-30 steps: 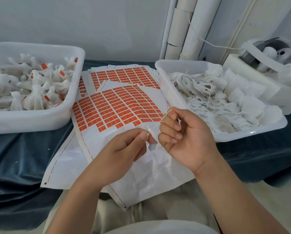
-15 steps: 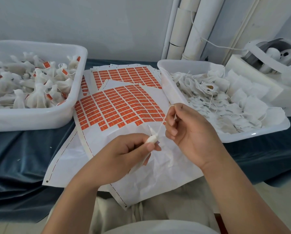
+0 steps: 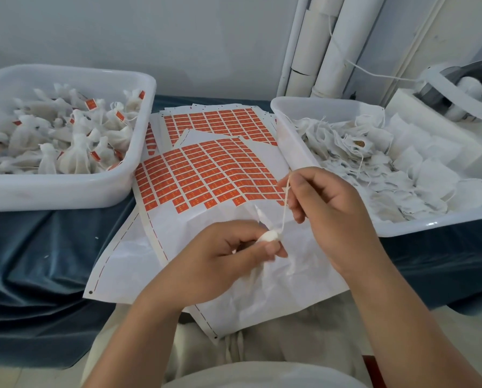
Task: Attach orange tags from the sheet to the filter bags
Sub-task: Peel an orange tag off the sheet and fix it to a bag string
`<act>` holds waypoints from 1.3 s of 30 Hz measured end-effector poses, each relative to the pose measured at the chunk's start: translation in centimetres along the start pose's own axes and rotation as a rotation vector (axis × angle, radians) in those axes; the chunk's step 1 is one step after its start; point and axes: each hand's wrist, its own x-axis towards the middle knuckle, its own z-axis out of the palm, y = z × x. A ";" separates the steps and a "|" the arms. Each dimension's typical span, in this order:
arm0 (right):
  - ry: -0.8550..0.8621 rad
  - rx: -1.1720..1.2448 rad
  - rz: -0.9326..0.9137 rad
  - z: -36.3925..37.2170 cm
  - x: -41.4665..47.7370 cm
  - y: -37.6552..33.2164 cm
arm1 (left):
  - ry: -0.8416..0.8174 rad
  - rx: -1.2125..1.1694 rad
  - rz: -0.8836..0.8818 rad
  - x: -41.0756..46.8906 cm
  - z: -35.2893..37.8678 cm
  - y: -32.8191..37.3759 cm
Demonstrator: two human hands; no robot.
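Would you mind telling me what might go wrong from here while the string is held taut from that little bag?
The string runs taut from the right hand to the filter bag pinched by the left hand; a harder pull might snap it or tug the bag free. Both hands work just over the sheet of orange tags, already crumpled there, so a wrist could drag it askew.

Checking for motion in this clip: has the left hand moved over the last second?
Yes. The left hand has drawn back toward the person, farther from the bottom row of orange tags on the sheet.
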 end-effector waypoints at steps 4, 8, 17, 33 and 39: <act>-0.012 -0.057 0.014 0.5 -0.3 0.2 | 0.159 -0.098 0.105 0.3 0.4 -0.3; -0.055 -0.091 -0.015 1.4 -0.8 0.0 | 0.317 -0.089 0.101 0.5 0.7 -0.3; -0.202 -0.214 -0.036 2.5 -1.5 -0.6 | 0.400 -0.283 0.027 0.1 0.3 0.6; -0.297 -0.818 -0.487 0.2 -1.3 -2.4 | 0.101 0.333 -0.050 -0.4 -0.6 -0.6; -0.347 -0.642 -0.346 0.7 -1.0 -1.8 | -0.054 0.308 -0.114 -0.7 -0.4 -0.6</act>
